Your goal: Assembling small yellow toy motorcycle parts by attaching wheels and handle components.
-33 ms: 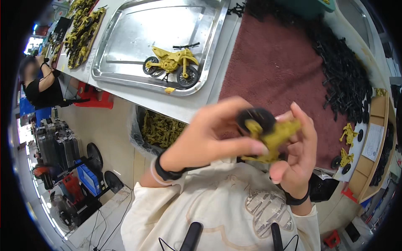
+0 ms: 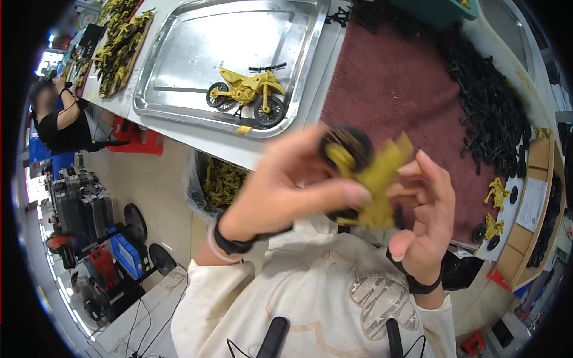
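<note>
both hands up close under the cam, off the table, abt level w/ its near edge. my left hand pinches the yellow toy motorbike body w/ thumb and fingers closed on it, a black wheel sitting at the part's top end. my right hand cradles the same part from the other side, fingers curled round it, thumb low. the part is blurred, so i can't tell exactly how wheel and body meet.

on the table: a steel tray at the far left, w/ one finished yellow motorbike standing upright near its near edge. right of the tray a dark red mat, and a heap of black parts along the mat's far and right sides. two small yellow bike bodies w/ black wheels lie by the table's right edge. more yellow bikes stacked at the far left corner. a bag of yellow parts sits under the table's near edge. another person at far left.
</note>
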{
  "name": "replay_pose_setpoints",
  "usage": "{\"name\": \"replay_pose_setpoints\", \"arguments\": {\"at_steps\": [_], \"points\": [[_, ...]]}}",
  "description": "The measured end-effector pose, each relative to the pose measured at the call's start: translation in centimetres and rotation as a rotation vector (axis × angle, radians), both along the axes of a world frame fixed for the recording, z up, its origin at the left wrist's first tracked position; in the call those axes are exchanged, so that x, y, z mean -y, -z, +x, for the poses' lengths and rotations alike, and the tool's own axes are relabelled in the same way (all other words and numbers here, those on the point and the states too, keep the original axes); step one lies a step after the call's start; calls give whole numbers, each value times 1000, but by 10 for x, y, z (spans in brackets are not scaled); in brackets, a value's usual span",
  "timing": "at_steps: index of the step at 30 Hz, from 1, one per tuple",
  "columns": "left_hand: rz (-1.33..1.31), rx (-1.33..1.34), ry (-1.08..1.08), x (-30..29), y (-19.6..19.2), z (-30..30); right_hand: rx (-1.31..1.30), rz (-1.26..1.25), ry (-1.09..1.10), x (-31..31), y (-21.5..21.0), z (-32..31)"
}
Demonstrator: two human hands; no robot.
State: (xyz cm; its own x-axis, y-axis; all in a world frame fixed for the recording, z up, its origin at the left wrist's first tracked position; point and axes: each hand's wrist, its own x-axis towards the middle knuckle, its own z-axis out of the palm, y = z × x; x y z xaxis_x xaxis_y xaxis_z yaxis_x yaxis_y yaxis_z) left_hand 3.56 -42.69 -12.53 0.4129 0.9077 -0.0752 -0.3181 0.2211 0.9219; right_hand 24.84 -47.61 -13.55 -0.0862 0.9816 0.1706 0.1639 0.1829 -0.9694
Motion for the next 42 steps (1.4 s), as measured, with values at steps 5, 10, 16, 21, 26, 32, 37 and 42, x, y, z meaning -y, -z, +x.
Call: {"name": "replay_pose_setpoints", "arguments": {"at_steps": [5,10,16,21,26,32,37,42], "points": [[339,-445,-515,-87,-27,-56,-8,-86,61,1,1,17],[265,-898,-217,-142,-5,-106,-23,3,24,2,0,17],[647,-1594,-103,-135,7,-98,30,-1,1,5,0,31],[812,-1796,89,-168,-78,-65,108,29,25,2,-8,39],[1144,-1196,162,-224,-114,74,206,41,-53,-4,-17,38],[1175,-1359,88,-310,-68,120,262,108,-46,8,-24,49],[878,-951,-19,-339,-77,64,292,21,106,18,-24,71],[720,-560,-315,-275,-108,35,296,149,162,11,-37,76]]}}
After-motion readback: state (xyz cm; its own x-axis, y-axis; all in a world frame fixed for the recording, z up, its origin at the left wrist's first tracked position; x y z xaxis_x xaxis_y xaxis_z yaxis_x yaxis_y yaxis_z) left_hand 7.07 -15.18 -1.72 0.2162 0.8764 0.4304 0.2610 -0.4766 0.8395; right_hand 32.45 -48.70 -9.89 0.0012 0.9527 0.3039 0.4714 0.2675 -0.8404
